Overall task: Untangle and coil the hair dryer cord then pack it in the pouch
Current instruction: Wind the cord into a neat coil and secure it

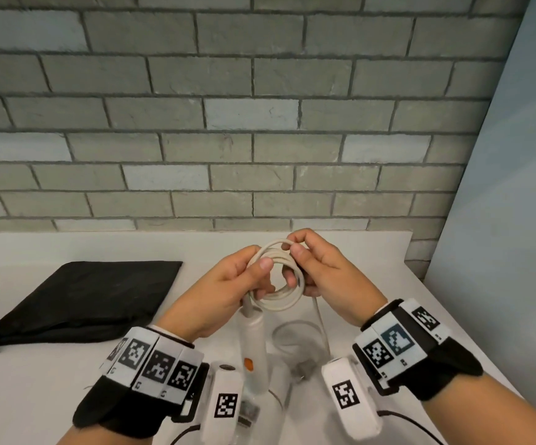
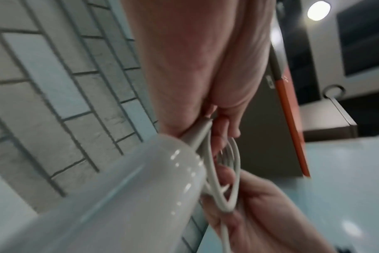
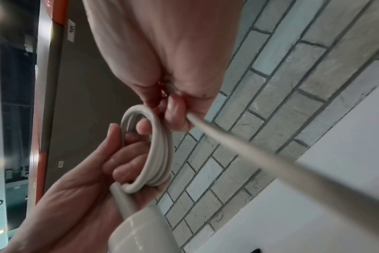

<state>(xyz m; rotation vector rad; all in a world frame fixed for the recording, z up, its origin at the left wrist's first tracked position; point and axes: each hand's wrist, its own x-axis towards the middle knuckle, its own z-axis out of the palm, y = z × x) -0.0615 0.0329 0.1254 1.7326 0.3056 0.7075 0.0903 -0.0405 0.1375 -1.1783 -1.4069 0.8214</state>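
Observation:
A white hair dryer (image 1: pixel 255 351) hangs handle-up between my wrists, above the white table (image 1: pixel 35 396). Its cream cord is wound into a small coil (image 1: pixel 287 298) of several loops. My left hand (image 1: pixel 244 277) grips the coil's left side, thumb on top, where the cord leaves the handle (image 3: pixel 123 202). My right hand (image 1: pixel 302 261) pinches the coil's upper right and holds the loose cord (image 3: pixel 238 145). The loose end (image 1: pixel 321 319) drops to a slack loop and a plug (image 1: pixel 305 369) on the table. The black pouch (image 1: pixel 90 300) lies flat at the left. The coil (image 2: pixel 227 171) shows edge-on in the left wrist view.
A grey brick wall (image 1: pixel 228 123) runs right behind the table. A pale blue panel (image 1: pixel 510 187) stands at the right, near the table's right edge. Cables trail from the wrist cameras at the bottom.

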